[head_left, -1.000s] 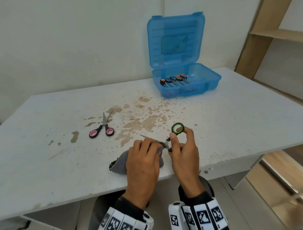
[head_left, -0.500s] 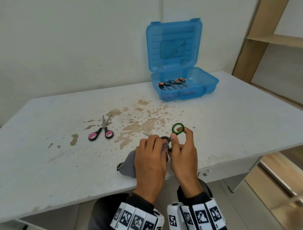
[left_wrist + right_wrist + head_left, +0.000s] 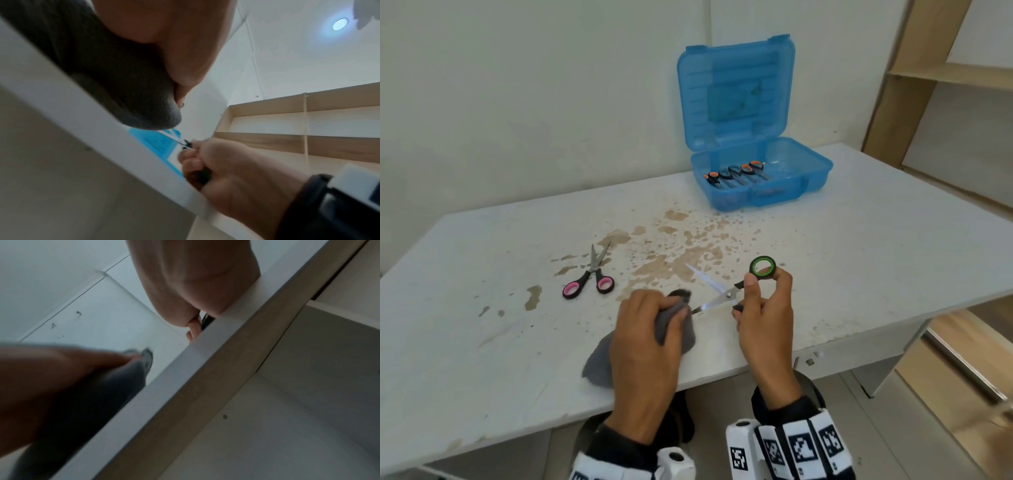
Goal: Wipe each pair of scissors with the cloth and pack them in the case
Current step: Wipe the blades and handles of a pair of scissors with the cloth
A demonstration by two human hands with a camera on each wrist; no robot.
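My right hand (image 3: 763,301) holds a pair of green-handled scissors (image 3: 726,291) by the handles, blades spread open and pointing left. Their green ring (image 3: 762,266) sticks up above my fingers. My left hand (image 3: 650,329) grips a grey cloth (image 3: 674,325) bunched around the tip of the lower blade. The cloth (image 3: 115,78) fills the upper left of the left wrist view, and in the right wrist view the cloth (image 3: 115,381) hangs under blurred fingers. Pink-handled scissors (image 3: 592,275) lie on the table to the left. The open blue case (image 3: 753,164) stands at the back.
Several orange-and-black scissors (image 3: 734,173) lie in the case's left half. The white table (image 3: 859,260) carries brown stains (image 3: 678,260) in its middle. My hands work near the table's front edge. Wooden shelving (image 3: 945,72) stands at the right.
My left hand has slid the cloth leftward along the blade, from near the pivot to its tip, baring both open blades. My right hand holds the handles in the same place.
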